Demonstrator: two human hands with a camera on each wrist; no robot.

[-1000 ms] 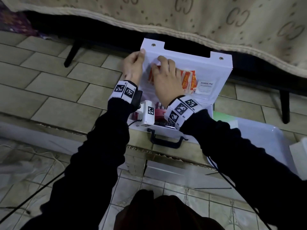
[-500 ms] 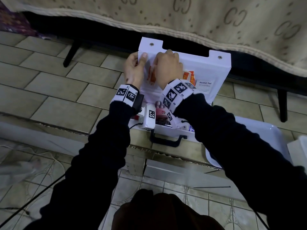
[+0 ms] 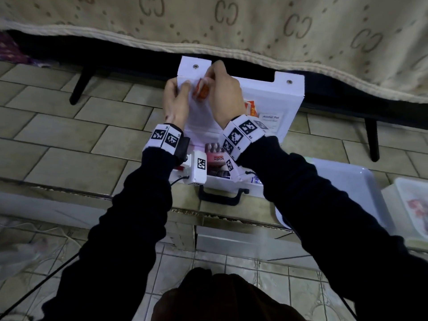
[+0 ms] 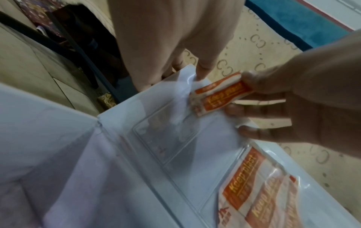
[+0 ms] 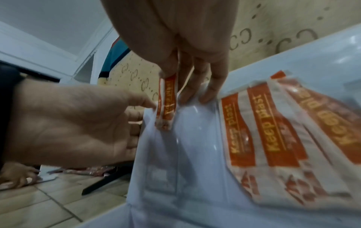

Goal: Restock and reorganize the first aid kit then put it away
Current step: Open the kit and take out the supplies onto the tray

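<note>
Legible text, by item:

- Plaster strip (image 4: 218,98), orange/white wrapper, pinched in right hand (image 4: 304,98): "Keep plast", yellow on orange. Same wording confirmed in right wrist view.
- Plaster strips (image 5: 273,135) in clear lid pocket of first aid kit (image 3: 273,93): "Keep plast" repeated on each; smaller print below too blurred to read.
- White label (image 3: 270,120) in adjacent lid pocket: "Alcohol Pad"; lines beneath illegible.
- Pink box (image 3: 216,159) in kit base: partial "…cidin", upside down in head view, rest hidden.
- Wristbands (image 3: 240,135): square coded markers w/ small figures; not readable w/ certainty.
- Bed cover (image 3: 231,24): repeated "CC"-type monogram.
</note>
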